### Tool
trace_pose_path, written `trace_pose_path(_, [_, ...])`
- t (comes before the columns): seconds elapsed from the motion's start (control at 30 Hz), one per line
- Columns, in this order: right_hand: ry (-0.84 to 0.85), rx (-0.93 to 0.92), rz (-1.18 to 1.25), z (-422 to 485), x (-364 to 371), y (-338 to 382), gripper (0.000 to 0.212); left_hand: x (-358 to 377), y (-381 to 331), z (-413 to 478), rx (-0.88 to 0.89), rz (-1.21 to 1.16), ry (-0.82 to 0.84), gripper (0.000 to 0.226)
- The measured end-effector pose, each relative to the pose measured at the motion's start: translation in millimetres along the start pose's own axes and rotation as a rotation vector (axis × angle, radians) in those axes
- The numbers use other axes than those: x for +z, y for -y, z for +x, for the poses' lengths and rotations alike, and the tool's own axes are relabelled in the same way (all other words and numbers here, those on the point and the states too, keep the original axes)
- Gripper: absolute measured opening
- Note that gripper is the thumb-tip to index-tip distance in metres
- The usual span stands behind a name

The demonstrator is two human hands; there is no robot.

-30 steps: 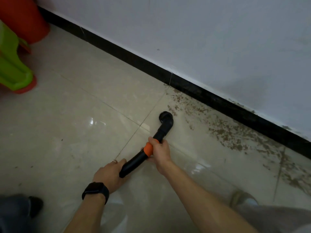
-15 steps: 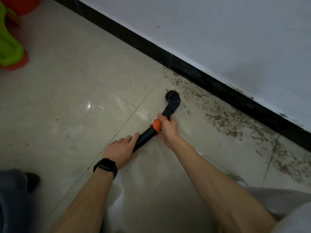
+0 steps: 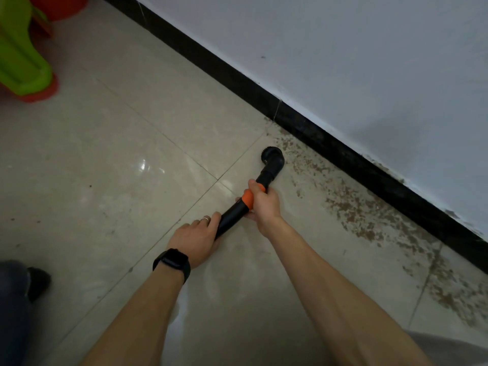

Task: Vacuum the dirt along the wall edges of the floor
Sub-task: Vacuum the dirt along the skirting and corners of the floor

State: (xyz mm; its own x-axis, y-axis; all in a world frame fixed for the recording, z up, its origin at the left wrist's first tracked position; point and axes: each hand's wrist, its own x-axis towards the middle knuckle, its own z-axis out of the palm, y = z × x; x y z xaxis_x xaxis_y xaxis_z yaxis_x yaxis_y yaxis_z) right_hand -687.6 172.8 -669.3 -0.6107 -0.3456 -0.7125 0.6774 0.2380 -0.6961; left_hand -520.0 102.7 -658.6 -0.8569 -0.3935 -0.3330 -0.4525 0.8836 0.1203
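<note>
The tube (image 3: 232,215) lies low over the floor (image 3: 111,159), its long axis running from the person out towards the skirting (image 3: 317,133) and meeting that edge at a slant. The nozzle (image 3: 272,158) at its far end is an elbow, sitting close to the skirting without touching it. It is at the left end of the dirt (image 3: 353,207), with the first specks just beside it.

From there the dirt runs rightward in a brown band hugging the skirting, widening towards the floor's right side. The coming move therefore probably turns on carrying the nozzle right, along the wall (image 3: 369,62) rather than towards it.

The right hand (image 3: 264,204) is the nearer to the nozzle. It grips the tube at the orange collar (image 3: 248,198), fingers wrapped fully round. The left hand (image 3: 195,239) covers the tube's near end, fingers laid over the top and bent round it (how far they close underneath is hidden). A watch (image 3: 173,262) sits on that wrist.

The right hand would likely steer and the left serve as pivot. Swinging right brings the tube closer to parallel with the skirting, so the elbow may scrape the black strip if pushed outward.

There is room. The tiles under the right forearm are bare, and a grey trouser leg (image 3: 449,347) shows only at the near right corner. A green stool (image 3: 23,62) stands well apart at the far left.
</note>
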Motion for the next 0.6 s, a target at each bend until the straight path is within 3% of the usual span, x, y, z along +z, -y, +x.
trace_pose_path(0.1, [0.01, -0.005, -0.03, -0.2, -0.6, 3.5, 0.034, 2.8, -1.2, 6.2, -0.017, -0.014, -0.004, 0.046])
trace_pose_path(0.43, [0.024, -0.116, -0.142, -0.7, 8.6, -7.9, 0.061, -0.1, -9.9, 32.7, -0.066, -0.071, -0.1, 0.045])
trace_pose_path(0.6, [0.01, -0.147, -0.191, 12.6, 10.1, -4.9, 0.062, 4.6, -12.4, 44.1, -0.056, -0.108, -0.144, 0.048])
